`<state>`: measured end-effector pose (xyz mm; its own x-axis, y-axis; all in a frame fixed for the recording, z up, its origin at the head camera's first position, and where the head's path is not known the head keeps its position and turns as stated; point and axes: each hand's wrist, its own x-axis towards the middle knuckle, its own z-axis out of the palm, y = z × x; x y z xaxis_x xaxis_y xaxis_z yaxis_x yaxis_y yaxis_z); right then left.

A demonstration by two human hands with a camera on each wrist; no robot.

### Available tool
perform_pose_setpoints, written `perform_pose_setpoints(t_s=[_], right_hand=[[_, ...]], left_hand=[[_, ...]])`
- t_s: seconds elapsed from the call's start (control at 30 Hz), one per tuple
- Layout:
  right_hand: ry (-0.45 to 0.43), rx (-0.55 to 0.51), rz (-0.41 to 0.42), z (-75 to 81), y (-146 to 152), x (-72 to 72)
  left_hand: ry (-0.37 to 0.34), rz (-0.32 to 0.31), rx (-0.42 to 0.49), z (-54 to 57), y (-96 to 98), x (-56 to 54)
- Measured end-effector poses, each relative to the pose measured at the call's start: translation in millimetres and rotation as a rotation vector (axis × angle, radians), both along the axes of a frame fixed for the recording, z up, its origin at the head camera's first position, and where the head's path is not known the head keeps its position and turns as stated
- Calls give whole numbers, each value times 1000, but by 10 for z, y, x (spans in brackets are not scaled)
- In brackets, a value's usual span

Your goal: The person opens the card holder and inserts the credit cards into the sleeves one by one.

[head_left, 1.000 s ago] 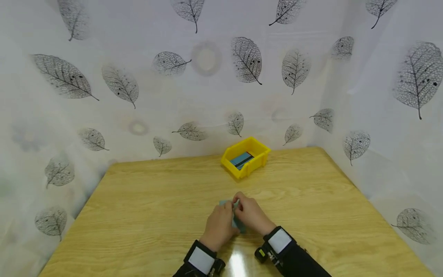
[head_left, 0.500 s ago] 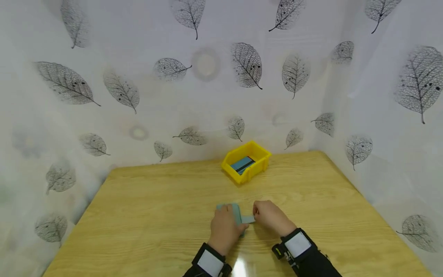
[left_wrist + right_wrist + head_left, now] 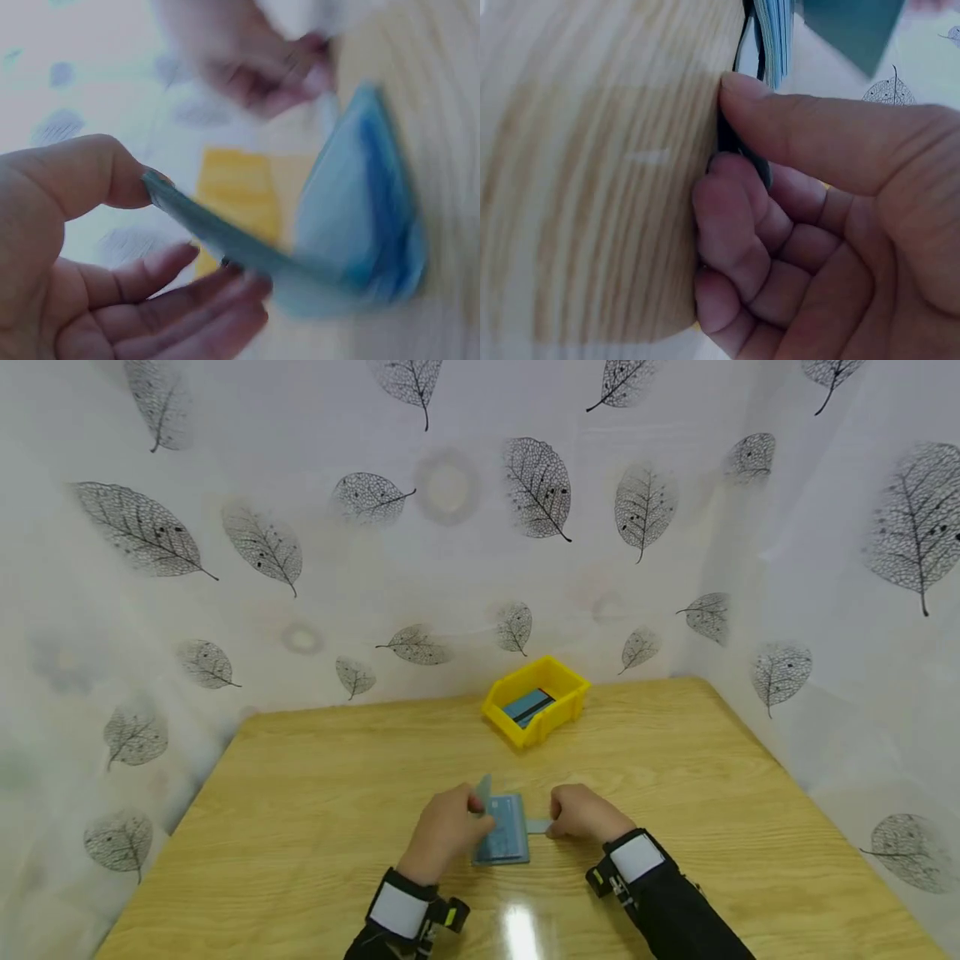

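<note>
A small blue-green notebook (image 3: 508, 827) lies on the table with its cover (image 3: 483, 787) lifted, and a pale printed page shows inside. My left hand (image 3: 446, 828) holds that cover at its edge; in the left wrist view the thumb and fingers lie on either side of the raised cover (image 3: 225, 236). To the notebook's right, my right hand (image 3: 588, 814) pinches the end of a short closure strap (image 3: 537, 826). The right wrist view has the thumb pressing the strap against curled fingers, with the stacked page edges (image 3: 780, 37) just beyond.
A yellow bin (image 3: 558, 720) stands near the back edge of the wooden table (image 3: 337, 777). Inside it lies a blue item with a black stripe (image 3: 528, 703). White leaf-print curtains (image 3: 450, 568) hang behind and along the sides.
Both hands were together over the notebook; the right hand moved right with the strap, pulling it out. Then the left hand, which lay on the cover, raised it toward the left.
</note>
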<state>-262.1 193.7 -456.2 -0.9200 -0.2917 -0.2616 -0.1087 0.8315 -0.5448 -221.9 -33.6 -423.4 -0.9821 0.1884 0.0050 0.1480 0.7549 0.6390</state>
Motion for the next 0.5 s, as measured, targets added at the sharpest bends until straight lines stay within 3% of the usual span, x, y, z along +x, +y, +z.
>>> perform_pose_setpoints(t_s=[0.1,0.23,0.5], right_hand=[[-33,-23,-2,-24,23,-12],[-43,-42,-7,-57,49,-17],[-24,-51,-29,-3,79,-40]], left_hand=[[6,25,-14,32,-277,53],[-15,81,-114,-37,-547,76],[-22,117,-227,-307,-735,10]])
